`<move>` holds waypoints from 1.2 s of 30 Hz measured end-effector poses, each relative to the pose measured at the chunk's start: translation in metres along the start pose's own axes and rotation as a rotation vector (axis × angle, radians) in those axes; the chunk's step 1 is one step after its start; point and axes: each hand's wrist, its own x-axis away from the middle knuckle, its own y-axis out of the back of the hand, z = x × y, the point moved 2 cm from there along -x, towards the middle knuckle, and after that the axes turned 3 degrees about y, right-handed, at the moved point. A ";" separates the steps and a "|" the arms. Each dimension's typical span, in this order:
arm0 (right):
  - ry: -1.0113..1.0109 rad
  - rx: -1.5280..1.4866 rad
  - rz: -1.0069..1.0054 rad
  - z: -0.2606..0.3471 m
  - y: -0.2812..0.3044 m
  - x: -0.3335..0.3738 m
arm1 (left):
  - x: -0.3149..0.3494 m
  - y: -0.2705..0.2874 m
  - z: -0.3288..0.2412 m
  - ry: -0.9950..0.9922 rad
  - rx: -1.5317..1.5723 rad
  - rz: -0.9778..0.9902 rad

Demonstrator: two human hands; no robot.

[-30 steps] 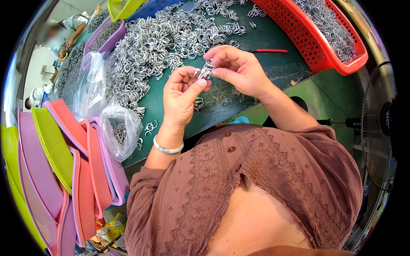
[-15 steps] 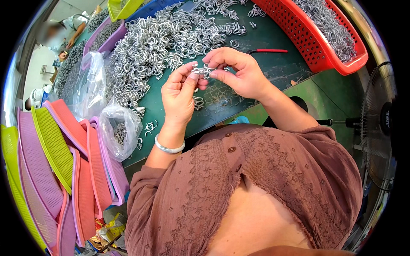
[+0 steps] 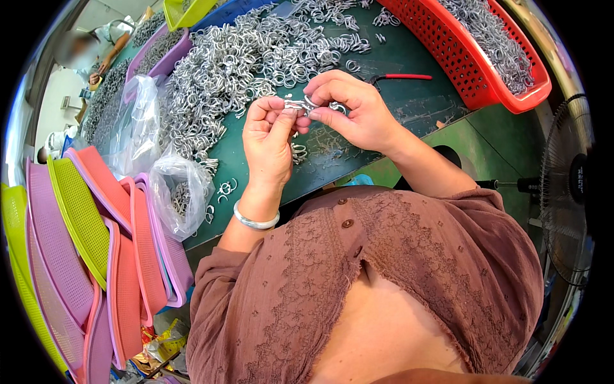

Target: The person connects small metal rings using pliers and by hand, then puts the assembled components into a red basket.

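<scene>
My left hand [image 3: 270, 137] pinches small silver metal rings [image 3: 294, 104] between thumb and fingers. Facing it, my right hand [image 3: 355, 109] has its thumb and forefinger closed on another ring [image 3: 310, 102], right against those in the left. Another ring piece shows under the right fingers; exactly how the rings link is too small to make out. Both hands are just above the green table [image 3: 256, 185], in front of a large heap of similar metal rings [image 3: 224, 70]. A few loose rings [image 3: 299, 152] lie beneath the hands.
A red perforated basket [image 3: 460, 61] full of rings stands at the far right, near a red-handled tool [image 3: 408, 77]. To the left are a clear plastic bag [image 3: 192, 221] with rings inside and stacked coloured baskets [image 3: 77, 217]. A black fan [image 3: 563, 185] is at right; another person [image 3: 112, 48] sits far left.
Both hands remain together with the rings. The fingers have shifted slightly, and the right fingertips and ring have tilted a little against the left.
</scene>
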 end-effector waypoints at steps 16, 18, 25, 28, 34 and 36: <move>0.090 0.122 0.045 -0.002 -0.006 0.001 | -0.001 0.013 0.017 0.402 0.476 0.060; 0.088 0.078 0.055 -0.002 -0.005 0.000 | 0.000 0.011 0.014 0.431 0.484 0.051; -0.105 -0.237 0.004 -0.009 -0.007 0.005 | -0.001 0.015 0.015 0.474 0.519 0.073; -0.148 -0.327 -0.073 -0.011 -0.010 0.005 | 0.001 0.015 0.016 0.497 0.493 0.041; 0.053 0.030 0.010 -0.005 -0.001 -0.002 | 0.004 0.016 0.016 0.562 0.489 0.107; 0.069 0.059 0.018 -0.004 -0.001 -0.002 | 0.004 0.016 0.016 0.565 0.464 0.123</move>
